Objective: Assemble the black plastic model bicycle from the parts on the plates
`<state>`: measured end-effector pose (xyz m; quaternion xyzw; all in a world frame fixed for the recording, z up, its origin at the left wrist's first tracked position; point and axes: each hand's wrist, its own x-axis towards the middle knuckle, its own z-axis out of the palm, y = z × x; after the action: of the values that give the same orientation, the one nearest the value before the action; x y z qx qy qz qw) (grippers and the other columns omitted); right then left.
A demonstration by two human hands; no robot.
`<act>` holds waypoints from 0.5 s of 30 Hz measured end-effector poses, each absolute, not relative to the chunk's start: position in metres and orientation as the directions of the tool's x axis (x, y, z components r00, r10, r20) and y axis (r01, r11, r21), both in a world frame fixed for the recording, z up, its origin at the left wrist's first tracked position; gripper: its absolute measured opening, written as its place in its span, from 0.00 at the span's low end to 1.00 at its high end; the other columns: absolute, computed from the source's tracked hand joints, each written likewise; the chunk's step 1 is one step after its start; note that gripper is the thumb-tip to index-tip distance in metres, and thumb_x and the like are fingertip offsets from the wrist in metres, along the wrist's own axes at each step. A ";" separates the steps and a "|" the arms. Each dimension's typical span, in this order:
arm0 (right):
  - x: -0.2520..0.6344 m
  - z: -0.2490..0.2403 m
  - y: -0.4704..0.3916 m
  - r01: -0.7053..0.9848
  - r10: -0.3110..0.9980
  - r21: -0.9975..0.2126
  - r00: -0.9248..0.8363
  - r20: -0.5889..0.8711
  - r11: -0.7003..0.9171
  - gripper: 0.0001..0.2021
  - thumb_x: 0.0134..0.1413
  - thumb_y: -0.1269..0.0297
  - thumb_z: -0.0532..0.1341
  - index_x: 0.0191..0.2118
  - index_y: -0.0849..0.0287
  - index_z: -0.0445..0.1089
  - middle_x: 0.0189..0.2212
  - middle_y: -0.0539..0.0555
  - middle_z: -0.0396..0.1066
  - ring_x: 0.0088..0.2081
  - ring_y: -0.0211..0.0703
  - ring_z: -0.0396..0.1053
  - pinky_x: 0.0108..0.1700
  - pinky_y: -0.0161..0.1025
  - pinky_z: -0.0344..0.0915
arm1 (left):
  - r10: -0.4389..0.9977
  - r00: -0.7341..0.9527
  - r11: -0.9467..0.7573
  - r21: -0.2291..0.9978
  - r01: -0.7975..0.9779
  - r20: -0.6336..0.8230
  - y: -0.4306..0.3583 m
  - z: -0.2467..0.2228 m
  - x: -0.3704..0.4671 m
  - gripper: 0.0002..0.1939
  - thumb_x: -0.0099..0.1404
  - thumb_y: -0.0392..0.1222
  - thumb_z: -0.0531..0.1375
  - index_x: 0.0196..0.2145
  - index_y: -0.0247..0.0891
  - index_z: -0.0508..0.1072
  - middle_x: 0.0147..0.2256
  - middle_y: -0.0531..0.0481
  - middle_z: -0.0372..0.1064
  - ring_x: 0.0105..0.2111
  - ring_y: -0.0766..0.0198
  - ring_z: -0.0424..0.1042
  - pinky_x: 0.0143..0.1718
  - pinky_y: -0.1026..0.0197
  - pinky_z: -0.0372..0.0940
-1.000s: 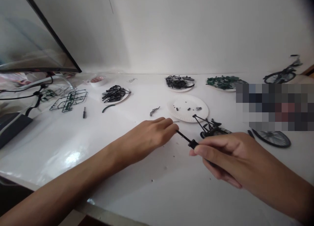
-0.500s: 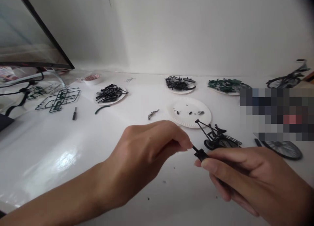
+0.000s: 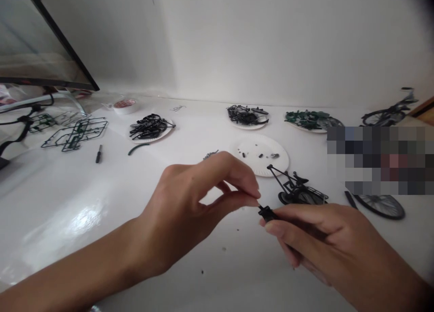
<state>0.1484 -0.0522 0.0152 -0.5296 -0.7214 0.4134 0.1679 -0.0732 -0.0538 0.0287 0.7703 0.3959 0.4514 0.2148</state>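
My right hand (image 3: 315, 239) pinches a small black plastic part (image 3: 267, 213) between thumb and fingers, with most of it hidden in the grip. From its upper left end a thin pin (image 3: 260, 206) sticks out. My left hand (image 3: 203, 203) is closed in a pinch, thumb and forefinger tips meeting on the end of that pin. Just beyond my right hand lies a black model bicycle frame (image 3: 298, 187) with a saddle and a rear wheel. A loose spoked wheel (image 3: 381, 205) rests to the right of it.
A white paper plate (image 3: 283, 160) holds tiny parts. Farther back are plates of black parts (image 3: 151, 126), more black parts (image 3: 246, 116) and green parts (image 3: 305, 119). A small screwdriver (image 3: 98, 154), a curved strip (image 3: 137, 148) and green sprues (image 3: 76, 133) lie left, near a monitor (image 3: 40, 36).
Both hands have shifted slightly left with the black part. My left thumb now shows against the forefinger at the pin, and less of the pin is visible. The view has turned a little.
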 end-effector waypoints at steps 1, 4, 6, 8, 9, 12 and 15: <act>0.149 0.012 -0.051 0.644 0.896 -0.739 -0.424 -0.129 0.198 0.24 0.62 0.47 0.58 0.19 0.56 0.63 0.15 0.47 0.61 0.17 0.34 0.57 0.20 0.35 0.54 | 0.810 0.258 -0.586 0.699 0.410 0.527 -0.053 0.030 -0.073 0.05 0.65 0.35 0.66 0.37 0.41 0.74 0.35 0.55 0.79 0.32 0.65 0.79 0.29 0.66 0.74; 0.151 0.002 -0.050 0.676 0.818 -0.544 -0.574 0.036 0.498 0.16 0.66 0.56 0.57 0.27 0.56 0.68 0.22 0.48 0.68 0.22 0.38 0.66 0.26 0.37 0.60 | 0.815 0.284 -0.579 0.703 0.414 0.505 -0.048 0.029 -0.074 0.05 0.65 0.34 0.66 0.38 0.41 0.76 0.36 0.55 0.79 0.33 0.65 0.78 0.32 0.66 0.74; 0.154 -0.005 -0.050 0.640 0.722 -0.390 -0.683 0.106 0.662 0.12 0.68 0.61 0.55 0.34 0.57 0.71 0.28 0.50 0.72 0.27 0.41 0.70 0.29 0.39 0.62 | 0.817 0.355 -0.572 0.713 0.405 0.454 -0.045 0.025 -0.073 0.05 0.67 0.32 0.64 0.39 0.41 0.77 0.36 0.55 0.79 0.34 0.67 0.78 0.35 0.68 0.73; 0.157 -0.010 -0.049 0.573 0.622 -0.269 -0.766 0.161 0.774 0.11 0.69 0.64 0.54 0.37 0.58 0.72 0.31 0.52 0.72 0.29 0.43 0.72 0.29 0.41 0.61 | 0.809 0.440 -0.560 0.740 0.372 0.391 -0.043 0.020 -0.071 0.06 0.67 0.30 0.62 0.39 0.39 0.77 0.37 0.54 0.78 0.36 0.69 0.77 0.39 0.69 0.72; 0.158 -0.011 -0.048 0.541 0.582 -0.231 -0.792 0.184 0.809 0.11 0.69 0.64 0.54 0.38 0.59 0.72 0.31 0.53 0.73 0.30 0.43 0.72 0.29 0.41 0.61 | 0.798 0.481 -0.554 0.755 0.349 0.363 -0.043 0.018 -0.070 0.07 0.68 0.29 0.61 0.40 0.38 0.77 0.37 0.54 0.78 0.37 0.69 0.77 0.40 0.69 0.71; 0.160 -0.013 -0.046 0.460 0.497 -0.195 -0.832 0.247 0.866 0.09 0.68 0.65 0.56 0.41 0.60 0.72 0.33 0.53 0.73 0.29 0.41 0.72 0.28 0.40 0.60 | 0.761 0.566 -0.538 0.795 0.279 0.316 -0.045 0.015 -0.067 0.09 0.68 0.26 0.60 0.42 0.35 0.76 0.39 0.51 0.76 0.39 0.69 0.76 0.43 0.67 0.71; 0.158 -0.010 -0.044 0.417 0.460 -0.199 -0.841 0.284 0.887 0.08 0.67 0.66 0.57 0.38 0.61 0.72 0.30 0.51 0.72 0.27 0.39 0.70 0.26 0.39 0.59 | 0.777 0.563 -0.483 0.841 0.243 0.283 -0.046 0.016 -0.066 0.10 0.67 0.25 0.60 0.43 0.35 0.75 0.40 0.49 0.75 0.38 0.68 0.74 0.43 0.65 0.71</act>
<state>0.1578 -0.0440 -0.0102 -0.2290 -0.9573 0.0647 0.1639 -0.0662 -0.0459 0.0156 0.7916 0.3221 0.3388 0.3935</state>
